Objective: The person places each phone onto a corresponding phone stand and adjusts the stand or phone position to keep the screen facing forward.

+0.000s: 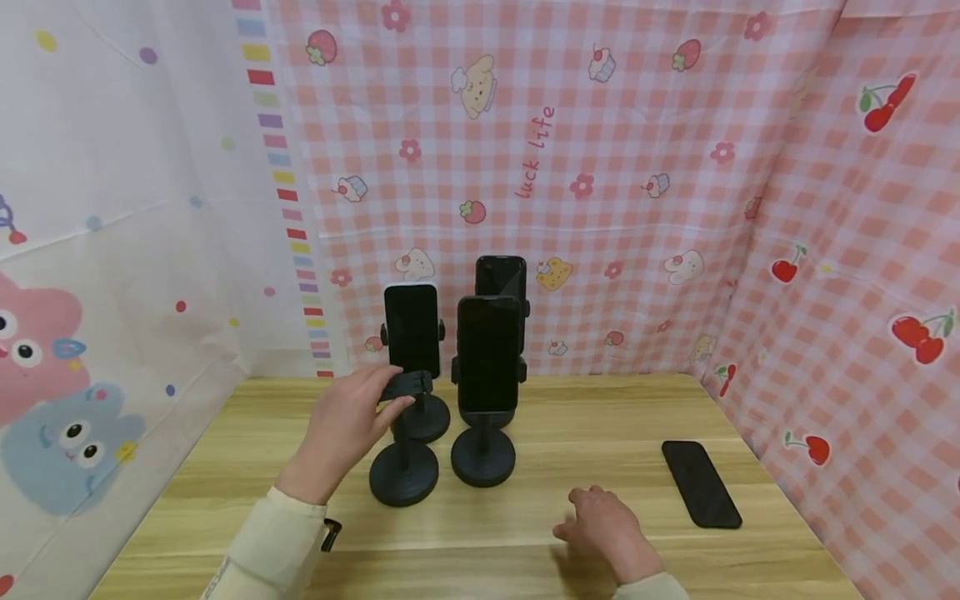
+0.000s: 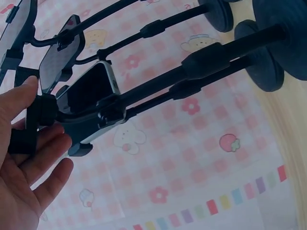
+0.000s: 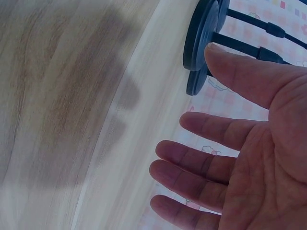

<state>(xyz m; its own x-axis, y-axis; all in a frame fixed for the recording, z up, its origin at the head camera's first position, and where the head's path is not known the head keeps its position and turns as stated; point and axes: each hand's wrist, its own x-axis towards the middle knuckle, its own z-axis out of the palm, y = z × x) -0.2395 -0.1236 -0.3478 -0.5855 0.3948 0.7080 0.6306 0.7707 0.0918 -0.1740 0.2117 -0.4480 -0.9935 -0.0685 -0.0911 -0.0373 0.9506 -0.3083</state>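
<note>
My left hand (image 1: 341, 429) holds the clamp head (image 1: 405, 386) of a black phone stand (image 1: 403, 475) at the front left, thumb on one side and fingers on the other. No phone sits in that clamp. In the left wrist view, the thumb and fingers of the left hand (image 2: 24, 177) lie around the clamp, and the stand's pole (image 2: 158, 88) runs off toward its round base. My right hand (image 1: 603, 529) hovers over the table at the front, holding nothing. Its fingers are spread and slightly bent in the right wrist view.
Three more stands carry phones: a white-edged phone (image 1: 412, 329) behind my left hand, a black phone (image 1: 489, 354) in the middle, and another phone (image 1: 501, 273) partly hidden behind it. A dark phone (image 1: 701, 483) lies flat on the wooden table (image 1: 600, 425) at right. Printed cloth hangs around.
</note>
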